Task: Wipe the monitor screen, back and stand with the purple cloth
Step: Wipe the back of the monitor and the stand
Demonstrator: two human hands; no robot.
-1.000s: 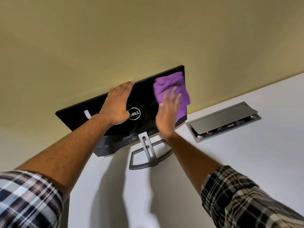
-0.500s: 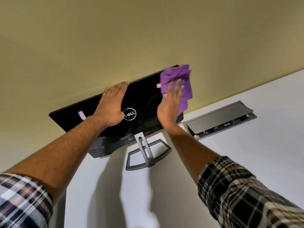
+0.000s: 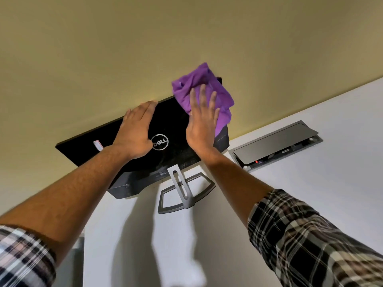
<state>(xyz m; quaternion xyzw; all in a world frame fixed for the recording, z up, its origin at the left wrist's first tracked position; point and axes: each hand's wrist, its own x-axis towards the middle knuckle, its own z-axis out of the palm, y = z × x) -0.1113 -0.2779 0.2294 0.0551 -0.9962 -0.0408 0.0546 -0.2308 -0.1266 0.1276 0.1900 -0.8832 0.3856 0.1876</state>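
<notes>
— Wiping the back now? Where's the cloth [image 3: 204,90]?

— At upper centre of the frame, bunched over the top right corner of the monitor [image 3: 176,146]. Your right hand [image 3: 202,123] presses it flat-fingered against the black back; your left hand [image 3: 135,133], fingers straight, braces the panel beside the logo [image 3: 160,142].

— What next?

— I'd judge the back only partly done. Sweep toward frame left, moving your bracing hand aside, then drop to the stand [image 3: 182,187] at centre. Screen faces away; its state I can't tell.
</notes>
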